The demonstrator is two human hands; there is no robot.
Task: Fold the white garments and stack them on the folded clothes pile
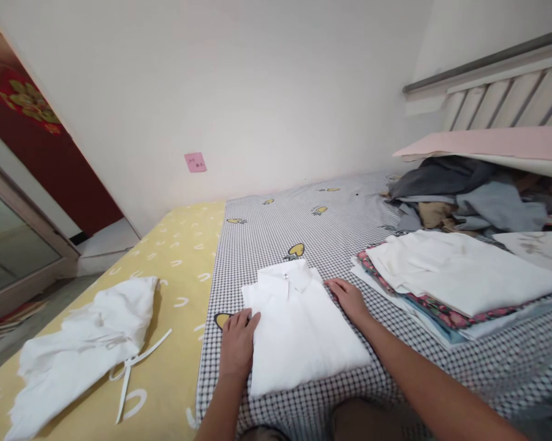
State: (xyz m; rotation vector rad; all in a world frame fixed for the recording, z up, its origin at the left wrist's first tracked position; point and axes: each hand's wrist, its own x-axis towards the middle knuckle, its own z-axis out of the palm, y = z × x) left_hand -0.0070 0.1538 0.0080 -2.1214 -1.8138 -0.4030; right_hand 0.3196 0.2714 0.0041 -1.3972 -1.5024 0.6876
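A folded white collared shirt [298,324] lies on the checked bedsheet [331,239] in front of me. My left hand [237,343] rests flat against the shirt's left edge, fingers stretched out. On the other side my right hand [348,297] lies flat at the shirt's upper right edge, fingers extended and touching the fabric. Neither hand grips anything.
A crumpled white garment with ties [87,349] lies on the yellow sheet [184,251] at left. A stack of folded clothes [459,278] sits at right, with a heap of unfolded grey and tan clothes [464,196] behind it. A wall runs along the far side.
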